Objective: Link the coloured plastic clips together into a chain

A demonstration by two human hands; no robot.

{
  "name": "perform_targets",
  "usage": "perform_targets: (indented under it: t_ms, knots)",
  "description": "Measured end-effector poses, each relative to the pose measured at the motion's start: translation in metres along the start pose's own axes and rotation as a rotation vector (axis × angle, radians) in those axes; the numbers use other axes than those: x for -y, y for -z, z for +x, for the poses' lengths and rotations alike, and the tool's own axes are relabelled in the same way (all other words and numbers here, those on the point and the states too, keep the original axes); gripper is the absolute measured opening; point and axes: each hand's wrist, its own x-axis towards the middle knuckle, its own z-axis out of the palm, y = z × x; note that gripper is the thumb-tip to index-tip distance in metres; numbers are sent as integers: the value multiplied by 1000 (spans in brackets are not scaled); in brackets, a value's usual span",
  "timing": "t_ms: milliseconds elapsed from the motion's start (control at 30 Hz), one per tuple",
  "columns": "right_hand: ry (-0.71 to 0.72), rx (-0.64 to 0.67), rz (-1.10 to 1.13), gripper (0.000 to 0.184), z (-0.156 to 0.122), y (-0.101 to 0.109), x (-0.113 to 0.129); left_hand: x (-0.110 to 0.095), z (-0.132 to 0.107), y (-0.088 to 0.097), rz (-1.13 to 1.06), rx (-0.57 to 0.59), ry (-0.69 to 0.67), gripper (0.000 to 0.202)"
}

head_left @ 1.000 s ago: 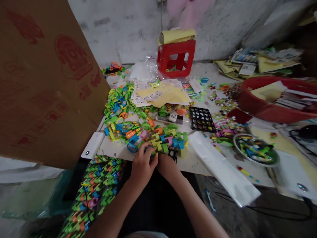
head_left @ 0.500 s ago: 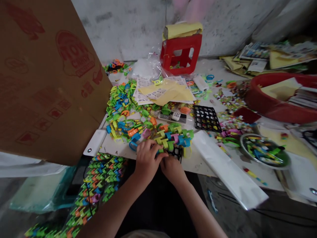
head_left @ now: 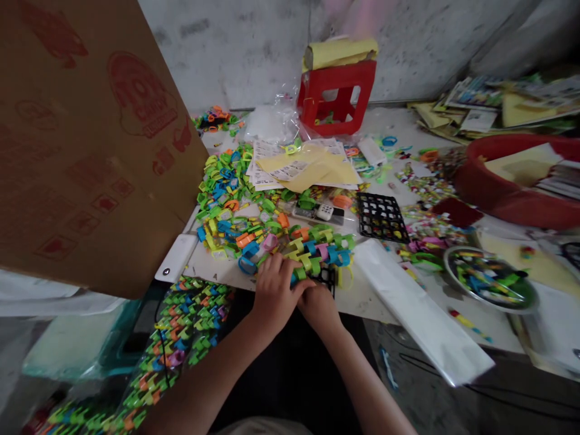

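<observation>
At the table's front edge, my left hand (head_left: 275, 291) has its fingers curled over a green and blue toy watch (head_left: 296, 275) in the nearest row. Its thumb reaches across to my right hand (head_left: 318, 307), which is closed like a fist against it; what that hand pinches is hidden. Just beyond the fingers, rows of colourful toy watches (head_left: 317, 248) stand in a black grid tray (head_left: 328, 277), mostly covered by them. A yellow watch (head_left: 345, 276) hangs at the tray's right side.
Loose toy watches (head_left: 226, 181) are heaped at left beside a big cardboard box (head_left: 104, 157). Another black grid tray (head_left: 382, 217), a stack of clear plastic bags (head_left: 421, 311) and a metal bowl (head_left: 489, 281) lie rightward. Filled rows of watches (head_left: 181, 338) sit below the edge.
The view has shifted slightly, so the scene sits a little further right. Both hands stay at the near row of the tray, with the left fingers drawn a little closer together.
</observation>
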Motion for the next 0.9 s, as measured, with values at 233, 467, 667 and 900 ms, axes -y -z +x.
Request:
perform_targets:
  t_ms: [233, 467, 667, 900]
  knots:
    - [102, 16, 96, 31, 4, 1, -12, 2, 3, -6, 59, -18, 23, 28]
    - [113, -38, 126, 27, -2, -2, -14, 15, -11, 5, -51, 13, -43, 29]
    - [150, -137, 224, 34, -4, -9, -19, 89, -34, 26, 82, 86, 161, 34]
    - [142, -38, 285, 30, -12, 10, -24, 127, -29, 23, 171, 256, 50, 30]
